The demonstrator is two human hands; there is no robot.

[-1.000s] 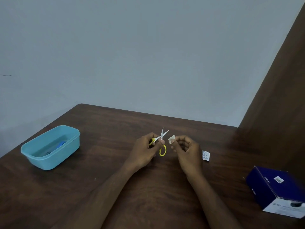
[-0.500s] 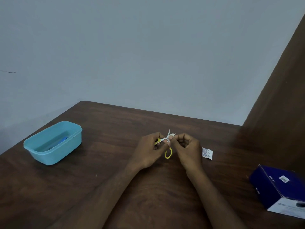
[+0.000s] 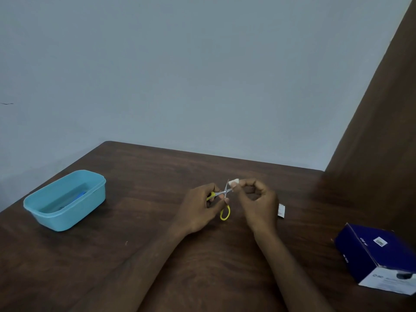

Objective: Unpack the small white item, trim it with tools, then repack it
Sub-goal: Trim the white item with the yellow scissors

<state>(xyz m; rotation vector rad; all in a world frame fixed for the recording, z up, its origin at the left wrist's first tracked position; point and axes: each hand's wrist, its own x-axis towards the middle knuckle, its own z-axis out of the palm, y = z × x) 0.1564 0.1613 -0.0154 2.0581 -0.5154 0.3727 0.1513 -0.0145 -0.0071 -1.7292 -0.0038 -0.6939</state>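
Observation:
My left hand (image 3: pixel 200 208) grips small yellow-handled scissors (image 3: pixel 221 199) above the middle of the brown table (image 3: pixel 135 255). Their steel blades point up and right, and the tips meet the small white item (image 3: pixel 233 182). My right hand (image 3: pixel 258 201) pinches that white item between thumb and fingertip, with the other fingers curled. A small white wrapper (image 3: pixel 281 210) lies flat on the table just right of my right hand.
A light blue plastic tub (image 3: pixel 65 199) with a blue object inside stands at the left. A dark blue box (image 3: pixel 378 253) lies at the table's right edge. A brown panel (image 3: pixel 382 131) rises on the right, and a pale wall is behind.
My hands came together from a small gap and the scissor blades closed in on the white item. Both hands have stayed over the middle of the table.

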